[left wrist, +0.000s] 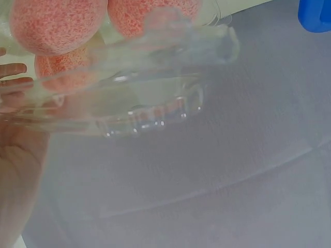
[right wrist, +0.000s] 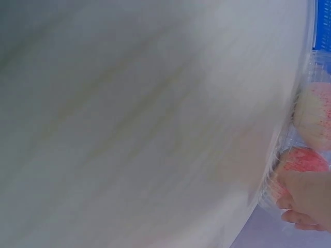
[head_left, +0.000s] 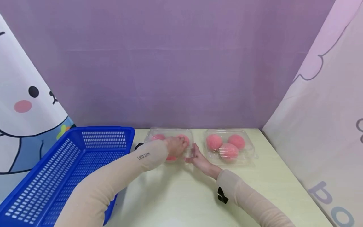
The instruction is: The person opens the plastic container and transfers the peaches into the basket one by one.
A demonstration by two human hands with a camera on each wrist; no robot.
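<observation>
Toward the back of the table lies a clear plastic box (head_left: pixel 150 134) with pink speckled balls in it; one ball (head_left: pixel 158 137) shows at its left. My left hand (head_left: pixel 176 146) reaches over this box and grips the ball (head_left: pixel 183 138) at its right, partly covering it. At the box's right side my right hand (head_left: pixel 202 160) holds the plastic edge, thumb up and fingers lower. Ridged clear plastic (left wrist: pixel 150 119) crosses the left wrist view in front of the balls. Whether the lid is closed cannot be told.
A second clear plastic box (head_left: pixel 249 149) holding three pink balls (head_left: pixel 228 152) stands to the right. A large blue slotted basket (head_left: pixel 129 134) takes up the table's left side. Behind the table (head_left: pixel 181 198) hangs a purple cloth (head_left: pixel 170 69), with printed sheets on both sides.
</observation>
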